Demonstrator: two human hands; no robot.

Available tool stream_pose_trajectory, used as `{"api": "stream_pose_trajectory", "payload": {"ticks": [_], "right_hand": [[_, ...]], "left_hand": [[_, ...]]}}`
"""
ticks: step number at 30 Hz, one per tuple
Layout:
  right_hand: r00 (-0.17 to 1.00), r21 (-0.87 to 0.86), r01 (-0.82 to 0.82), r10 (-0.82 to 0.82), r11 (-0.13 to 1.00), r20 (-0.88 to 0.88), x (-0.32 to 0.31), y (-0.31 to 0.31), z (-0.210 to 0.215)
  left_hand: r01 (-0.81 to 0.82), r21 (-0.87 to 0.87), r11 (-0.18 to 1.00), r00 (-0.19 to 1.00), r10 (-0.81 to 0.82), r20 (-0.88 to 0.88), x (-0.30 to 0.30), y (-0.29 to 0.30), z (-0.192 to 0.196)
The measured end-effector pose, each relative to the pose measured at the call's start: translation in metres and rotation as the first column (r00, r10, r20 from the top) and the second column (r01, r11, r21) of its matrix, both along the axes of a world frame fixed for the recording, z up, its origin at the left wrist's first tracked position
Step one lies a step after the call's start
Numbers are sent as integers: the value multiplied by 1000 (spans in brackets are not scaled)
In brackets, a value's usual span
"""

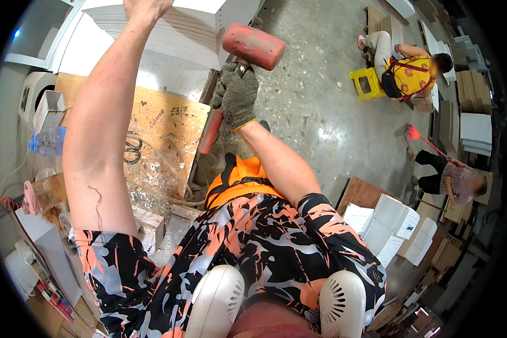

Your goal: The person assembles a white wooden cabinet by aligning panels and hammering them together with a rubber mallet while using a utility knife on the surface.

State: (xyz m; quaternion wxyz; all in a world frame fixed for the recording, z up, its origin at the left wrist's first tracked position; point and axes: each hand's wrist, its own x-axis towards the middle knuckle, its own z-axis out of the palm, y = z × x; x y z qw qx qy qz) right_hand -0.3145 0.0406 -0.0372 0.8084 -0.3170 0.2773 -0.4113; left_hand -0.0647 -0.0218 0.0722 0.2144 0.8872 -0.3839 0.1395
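My right hand (236, 96), in a dark grey knitted glove with a yellow cuff edge, is wrapped round a mallet (253, 46). Its worn red head sits above my fist, and the red grip (211, 132) sticks out below. Just left of the mallet head stands a stack of white boards (177, 31). My bare left hand (146, 7) reaches over that stack at the top edge of the head view. The picture cuts off its fingers, so what they touch is hidden.
A paint-stained wooden worktop (163, 118) bears scissors (132, 149) and a hose. A blue-tinted plastic bottle (48, 141) stands at left. To the right, one person (414, 76) sits near a yellow stool (367, 84); another (459, 180) holds a red broom. White boards (386, 225) lie nearer.
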Motion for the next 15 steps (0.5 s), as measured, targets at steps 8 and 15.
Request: {"api": "stream_pose_trajectory", "payload": {"ticks": [8, 15], "right_hand": [[989, -69, 31, -40, 997, -143, 6, -8, 19], [995, -19, 43, -45, 999, -84, 6, -8, 14]], "left_hand": [[1, -14, 1000, 1000, -1, 19, 2, -1, -3], [17, -25, 1000, 998, -16, 57, -1, 1, -3]]}}
